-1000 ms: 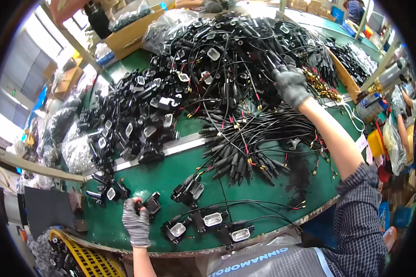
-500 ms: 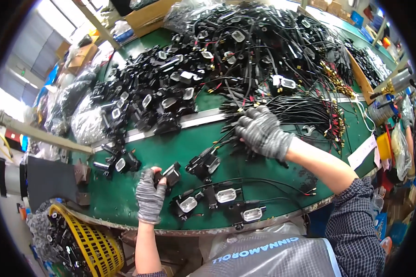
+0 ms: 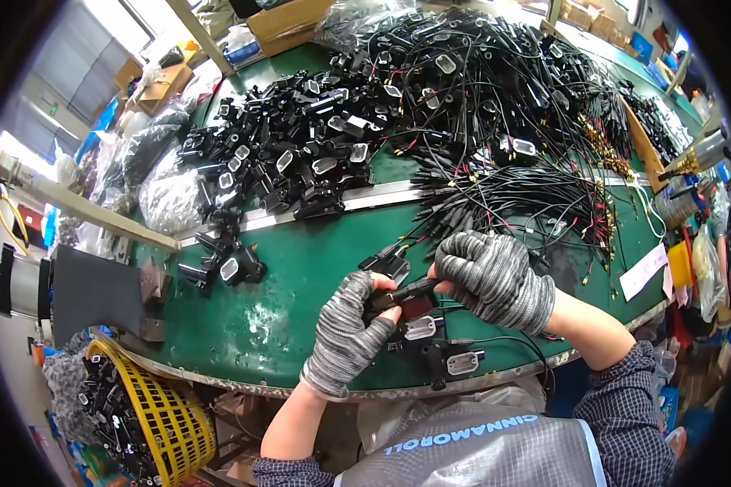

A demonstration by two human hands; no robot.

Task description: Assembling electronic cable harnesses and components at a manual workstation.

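Black connector part (image 3: 403,297), one, just off centre toward 5 o'clock; long axis 8-to-2, front unclear. Left hand (image 3: 345,334): fingers pinching 8 end; right hand (image 3: 495,282): fingers pinching 2 end. Two pale-faced housings (image 3: 463,363) at its 5.

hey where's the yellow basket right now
The yellow basket is at the head view's lower left, beside the green table and left of the left hand.
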